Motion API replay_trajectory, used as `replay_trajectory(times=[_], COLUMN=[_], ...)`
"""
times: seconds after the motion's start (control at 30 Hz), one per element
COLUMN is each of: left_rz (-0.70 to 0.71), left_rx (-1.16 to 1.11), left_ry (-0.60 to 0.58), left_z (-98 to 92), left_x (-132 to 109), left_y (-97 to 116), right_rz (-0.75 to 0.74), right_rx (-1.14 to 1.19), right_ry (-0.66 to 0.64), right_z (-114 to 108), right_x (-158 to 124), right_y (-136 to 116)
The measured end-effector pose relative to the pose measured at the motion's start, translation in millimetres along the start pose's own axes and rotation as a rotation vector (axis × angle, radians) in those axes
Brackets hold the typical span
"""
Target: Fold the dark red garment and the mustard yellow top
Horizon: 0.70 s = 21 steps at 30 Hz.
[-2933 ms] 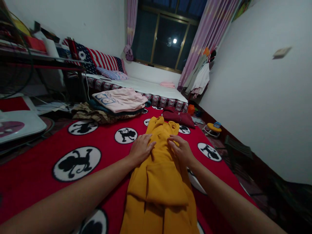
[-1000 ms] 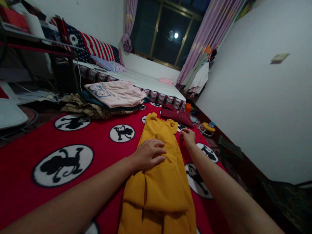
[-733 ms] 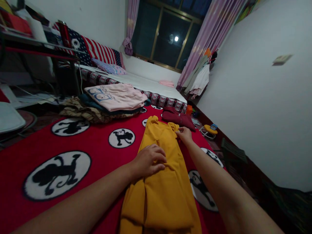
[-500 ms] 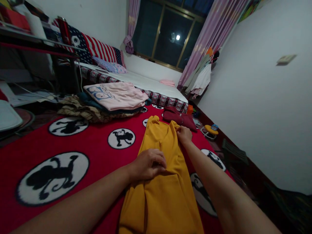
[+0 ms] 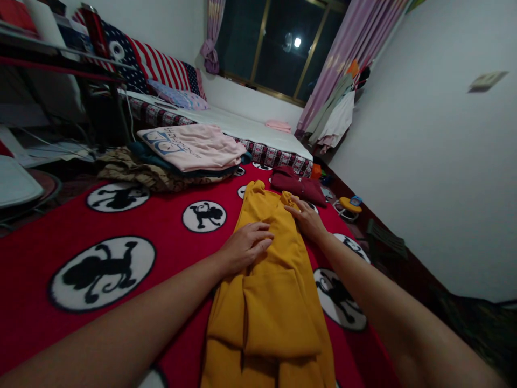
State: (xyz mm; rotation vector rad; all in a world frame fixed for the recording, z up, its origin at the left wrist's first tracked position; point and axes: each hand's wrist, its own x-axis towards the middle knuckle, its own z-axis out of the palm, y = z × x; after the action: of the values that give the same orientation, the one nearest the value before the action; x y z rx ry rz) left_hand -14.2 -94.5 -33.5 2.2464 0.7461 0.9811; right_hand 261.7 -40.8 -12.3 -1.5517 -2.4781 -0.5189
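Note:
A yellow garment (image 5: 274, 302) lies lengthwise on a red blanket (image 5: 169, 291) printed with black monkeys in white circles. Its sides are folded inward, one part lies doubled over near me, and I cannot tell its exact kind. My left hand (image 5: 247, 247) rests on the middle of the cloth, fingers stretched out and holding nothing. At the garment's far right corner, my right hand (image 5: 307, 218) touches the gathered edge with its fingers apart. Just beyond it sits a folded maroon garment (image 5: 298, 186).
A stack of folded clothes, topped by a pale pink shirt (image 5: 197, 148), stands at the far left of the blanket. Behind is a bench with a white top (image 5: 238, 125). On the left is a desk (image 5: 60, 62); a yellow stool (image 5: 349, 205) stands right.
My right hand has loosened its pinch on the garment's edge, and its fingers now lie spread there. My left hand has flattened and shifted slightly up the cloth. The view has tilted a little.

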Motion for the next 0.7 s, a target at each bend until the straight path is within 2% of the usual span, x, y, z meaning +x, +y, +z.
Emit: replay_trajectory(times=[0.17,0.23,0.3,0.4,0.5,0.57,0.63,0.7], left_rz=[0.037,0.043,0.043,0.038,0.032,0.035,0.038,0.033], left_rx=[-0.092,-0.133,-0.137,-0.075,0.007,0.035,0.045,0.06], left_ry=[0.016,-0.02,-0.119,-0.367,-0.598,-0.68,-0.675,-0.586], left_z=[0.0,-3.8,-11.9,-32.9,-58.2,-72.1,-81.6,-87.1], left_x=[1,0,-3,-13,-30,-46,-65,-83], left_y=[-8,-11,-12,-7,8,24,42,58], right_rz=[-0.19,-0.261,-0.311,-0.36,-0.387,-0.412,-0.441,-0.444], right_rx=[0.142,0.204,0.254,0.297,0.309,0.322,0.346,0.377], right_ry=[0.051,0.051,0.029,-0.02,-0.054,-0.055,-0.041,-0.017], right_z=[-19,-32,-46,-63,-76,-83,-87,-88], right_x=[-53,-76,-98,-127,-147,-156,-161,-165], right_y=[-23,-36,-51,-73,-95,-108,-117,-122])
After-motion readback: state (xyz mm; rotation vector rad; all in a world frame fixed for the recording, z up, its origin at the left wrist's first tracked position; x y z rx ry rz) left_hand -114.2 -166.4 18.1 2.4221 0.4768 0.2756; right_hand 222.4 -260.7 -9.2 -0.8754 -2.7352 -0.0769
